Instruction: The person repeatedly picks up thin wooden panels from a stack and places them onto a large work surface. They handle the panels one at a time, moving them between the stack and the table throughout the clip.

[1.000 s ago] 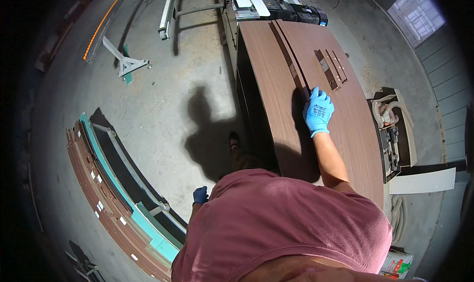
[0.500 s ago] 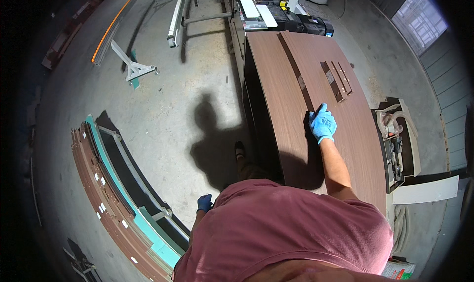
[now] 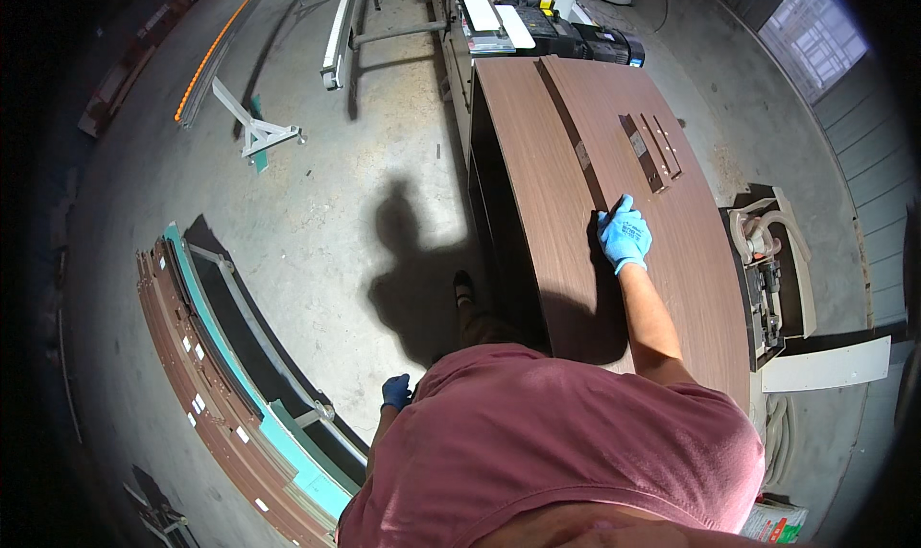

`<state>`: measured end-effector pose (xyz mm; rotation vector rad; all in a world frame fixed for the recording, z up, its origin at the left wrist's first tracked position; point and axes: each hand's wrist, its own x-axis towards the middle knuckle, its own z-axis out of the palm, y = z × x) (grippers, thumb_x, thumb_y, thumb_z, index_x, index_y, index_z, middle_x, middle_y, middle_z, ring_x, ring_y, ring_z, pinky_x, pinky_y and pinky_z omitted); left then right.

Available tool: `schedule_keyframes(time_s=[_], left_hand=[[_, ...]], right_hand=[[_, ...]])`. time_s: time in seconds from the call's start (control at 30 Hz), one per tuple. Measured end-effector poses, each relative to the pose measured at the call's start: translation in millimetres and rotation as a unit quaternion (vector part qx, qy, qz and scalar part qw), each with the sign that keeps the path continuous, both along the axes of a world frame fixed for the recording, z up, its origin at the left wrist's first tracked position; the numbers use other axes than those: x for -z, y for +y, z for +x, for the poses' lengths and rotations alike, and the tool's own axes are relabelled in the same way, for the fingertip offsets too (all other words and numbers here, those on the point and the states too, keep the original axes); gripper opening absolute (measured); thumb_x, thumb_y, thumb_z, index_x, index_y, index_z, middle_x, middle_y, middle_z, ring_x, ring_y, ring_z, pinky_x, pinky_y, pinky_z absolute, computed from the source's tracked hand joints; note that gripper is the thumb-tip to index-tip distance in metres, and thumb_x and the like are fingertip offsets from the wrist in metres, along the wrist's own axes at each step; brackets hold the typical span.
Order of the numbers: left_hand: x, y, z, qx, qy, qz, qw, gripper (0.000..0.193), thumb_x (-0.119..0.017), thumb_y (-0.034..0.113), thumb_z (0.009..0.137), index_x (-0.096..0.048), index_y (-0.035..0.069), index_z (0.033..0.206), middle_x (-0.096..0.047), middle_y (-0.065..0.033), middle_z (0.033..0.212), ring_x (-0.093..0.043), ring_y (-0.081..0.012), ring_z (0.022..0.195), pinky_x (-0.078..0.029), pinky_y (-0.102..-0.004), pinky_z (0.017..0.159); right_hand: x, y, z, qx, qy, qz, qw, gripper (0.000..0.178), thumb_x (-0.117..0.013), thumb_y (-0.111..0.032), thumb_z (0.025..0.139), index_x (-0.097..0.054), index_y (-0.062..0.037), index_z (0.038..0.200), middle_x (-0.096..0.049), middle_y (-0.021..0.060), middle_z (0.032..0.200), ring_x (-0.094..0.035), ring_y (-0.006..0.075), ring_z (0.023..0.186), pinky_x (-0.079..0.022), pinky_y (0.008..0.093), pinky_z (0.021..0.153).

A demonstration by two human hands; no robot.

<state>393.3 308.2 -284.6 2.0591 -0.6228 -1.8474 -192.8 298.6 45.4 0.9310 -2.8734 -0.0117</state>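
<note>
My right hand (image 3: 624, 236), in a light blue glove, is closed at the near end of a long narrow brown board (image 3: 578, 150) with a dark side edge and a small label. That board lies lengthwise on a wide wood-grain panel surface (image 3: 523, 145). Several short brown strips with holes (image 3: 652, 154) rest beyond the hand, to its right. Down beside my body on the left hangs my left hand (image 3: 396, 392), in a dark blue glove. Its fingers are curled and nothing shows in them.
A machine with a black motor (image 3: 604, 44) stands at the panel's far end. Brown boards (image 3: 201, 385) are stacked on a cart at left. A white metal stand (image 3: 254, 131) and a roller rail (image 3: 338, 39) are farther off. Tools and hoses (image 3: 763, 260) sit right of the panel.
The view has shifted very slightly. My right hand stays at the end of the narrow board, and my left hand still hangs at my side.
</note>
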Motion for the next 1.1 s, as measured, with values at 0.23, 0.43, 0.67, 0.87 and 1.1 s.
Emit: schedule_keyframes(time_s=[0.23, 0.43, 0.67, 0.87, 1.1], left_hand=[[-1, -5, 6, 0.081, -0.004, -0.002, 0.997, 0.04, -0.078, 0.033, 0.088, -0.067, 0.006, 0.115, -0.065, -0.0072, 0.089, -0.06, -0.0246, 0.072, -0.051, -0.0441, 0.057], [3, 0, 3, 0.036, -0.013, -0.003, 0.999, 0.039, -0.079, 0.032, 0.088, -0.068, 0.007, 0.115, -0.065, -0.0067, 0.09, -0.061, -0.0246, 0.073, -0.05, -0.0443, 0.057], [3, -2, 3, 0.037, 0.003, 0.001, 0.999, 0.038, -0.078, 0.031, 0.088, -0.068, 0.007, 0.114, -0.065, -0.0066, 0.09, -0.061, -0.0253, 0.074, -0.052, -0.0449, 0.061], [7, -3, 3, 0.044, -0.002, 0.015, 0.999, 0.039, -0.078, 0.032, 0.088, -0.068, 0.005, 0.114, -0.064, -0.0069, 0.09, -0.06, -0.0247, 0.074, -0.052, -0.0448, 0.061], [10, -3, 9, 0.089, 0.005, -0.028, 0.996, 0.039, -0.078, 0.033, 0.088, -0.068, 0.006, 0.115, -0.065, -0.0062, 0.087, -0.058, -0.0212, 0.066, -0.048, -0.042, 0.052]], right_hand=[[6, 3, -6, -0.012, 0.001, -0.009, 1.0, 0.066, -0.062, -0.053, 0.098, -0.043, -0.0059, 0.14, -0.07, 0.0257, 0.106, -0.073, 0.0424, 0.092, -0.059, 0.0531, 0.077], [-2, 1, 0, 0.001, -0.01, -0.003, 1.0, 0.06, -0.065, -0.052, 0.097, -0.046, -0.0064, 0.131, -0.071, 0.0226, 0.105, -0.073, 0.0397, 0.095, -0.058, 0.0518, 0.079], [0, 1, 0, 0.0, 0.005, -0.002, 1.0, 0.06, -0.065, -0.052, 0.097, -0.046, -0.0061, 0.131, -0.071, 0.0225, 0.105, -0.073, 0.0395, 0.095, -0.058, 0.0513, 0.077], [3, 3, -2, -0.01, 0.009, -0.01, 1.0, 0.06, -0.066, -0.051, 0.097, -0.046, -0.0058, 0.13, -0.071, 0.0225, 0.103, -0.073, 0.0395, 0.093, -0.058, 0.0512, 0.077], [-2, 0, 3, -0.007, 0.008, -0.004, 1.0, 0.058, -0.065, -0.051, 0.098, -0.046, -0.0055, 0.128, -0.071, 0.0223, 0.103, -0.073, 0.0393, 0.093, -0.059, 0.0517, 0.077]])
